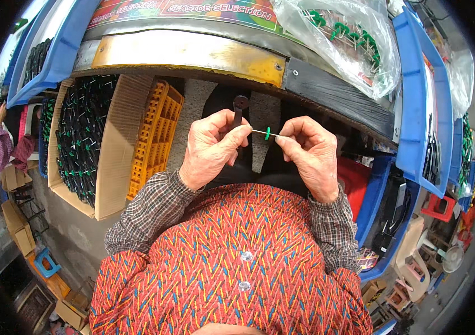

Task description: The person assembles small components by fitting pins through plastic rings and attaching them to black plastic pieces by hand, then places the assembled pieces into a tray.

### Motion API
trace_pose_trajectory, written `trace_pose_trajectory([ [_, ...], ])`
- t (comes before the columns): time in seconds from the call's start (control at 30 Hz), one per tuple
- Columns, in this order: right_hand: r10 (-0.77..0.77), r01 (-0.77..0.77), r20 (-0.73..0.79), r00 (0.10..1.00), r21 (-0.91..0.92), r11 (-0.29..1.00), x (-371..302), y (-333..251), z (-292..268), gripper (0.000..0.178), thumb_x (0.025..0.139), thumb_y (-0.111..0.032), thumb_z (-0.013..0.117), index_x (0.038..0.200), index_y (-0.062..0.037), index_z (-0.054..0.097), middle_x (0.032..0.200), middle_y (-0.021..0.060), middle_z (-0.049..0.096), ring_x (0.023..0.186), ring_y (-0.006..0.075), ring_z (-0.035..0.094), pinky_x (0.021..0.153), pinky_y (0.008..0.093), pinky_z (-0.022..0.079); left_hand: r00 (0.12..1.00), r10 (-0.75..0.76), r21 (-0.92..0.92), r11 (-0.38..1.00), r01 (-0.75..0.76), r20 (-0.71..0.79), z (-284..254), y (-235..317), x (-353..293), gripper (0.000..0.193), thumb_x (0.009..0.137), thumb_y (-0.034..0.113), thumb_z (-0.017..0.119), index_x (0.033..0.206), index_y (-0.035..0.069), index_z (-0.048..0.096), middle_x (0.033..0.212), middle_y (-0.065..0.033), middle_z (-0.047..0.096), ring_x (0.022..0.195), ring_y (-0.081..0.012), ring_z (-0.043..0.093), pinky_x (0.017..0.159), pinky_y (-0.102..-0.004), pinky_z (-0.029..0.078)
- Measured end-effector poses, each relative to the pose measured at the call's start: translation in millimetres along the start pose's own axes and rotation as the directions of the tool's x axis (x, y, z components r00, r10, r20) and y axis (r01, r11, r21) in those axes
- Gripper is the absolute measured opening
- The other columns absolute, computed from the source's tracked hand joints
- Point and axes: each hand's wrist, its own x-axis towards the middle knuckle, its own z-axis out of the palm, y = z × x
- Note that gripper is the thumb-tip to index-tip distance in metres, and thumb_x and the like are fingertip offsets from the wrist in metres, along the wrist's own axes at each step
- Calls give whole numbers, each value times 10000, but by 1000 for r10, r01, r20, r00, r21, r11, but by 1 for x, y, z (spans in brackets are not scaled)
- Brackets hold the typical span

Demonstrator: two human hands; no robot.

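Observation:
My left hand (pixel 215 149) pinches a slim black plastic part (pixel 241 103) with a rounded, ring-like end pointing away from me. Between my two hands runs a thin metal pin with a small green disc (pixel 267 134) around it. Its left end meets my left fingertips, beside the black part; whether it enters that part is hidden. The thumb and forefinger of my right hand (pixel 311 155) close on the pin's right end. Both hands are over my lap, just in front of the bench edge (pixel 187 50).
On the bench, a clear plastic bag (pixel 290 19) holds several green-headed pins. Left stands a cardboard box (pixel 115 162) full of black and green pieces, beside an orange crate (pixel 156 131). Blue bins (pixel 443 100) flank the bench. Another person's sleeve (pixel 3 148) shows at far left.

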Motion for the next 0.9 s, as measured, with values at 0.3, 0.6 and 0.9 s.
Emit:
trace_pose_trajectory([
  [0.3, -119, 123, 35, 992, -217, 968, 1, 4, 7, 219, 779, -81, 723, 961, 3, 636, 752, 17, 568, 643, 53, 506, 562, 214, 428, 1000, -2, 49, 999, 1, 25, -3, -3, -2, 132, 923, 143, 596, 921, 12, 592, 707, -7, 588, 493, -24, 483, 423, -168, 394],
  [0.6, -38, 82, 166, 985, -267, 960, 1, 1, 5, 181, 776, -108, 735, 853, 5, 618, 683, 17, 569, 592, 52, 505, 521, 227, 416, 996, -16, 96, 995, 7, 86, -12, -3, -6, 135, 928, 121, 581, 979, -4, 583, 756, -18, 598, 528, -31, 503, 471, -175, 432],
  [0.9, 58, -47, 142, 988, -73, 996, -8, 9, 14, 126, 797, -86, 720, 840, -17, 623, 669, -59, 517, 582, 3, 415, 508, 182, 348, 994, -8, -18, 1000, 10, 113, -21, 1, -13, 164, 938, 53, 527, 1086, -18, 519, 910, -100, 619, 595, -79, 547, 571, -240, 504],
])
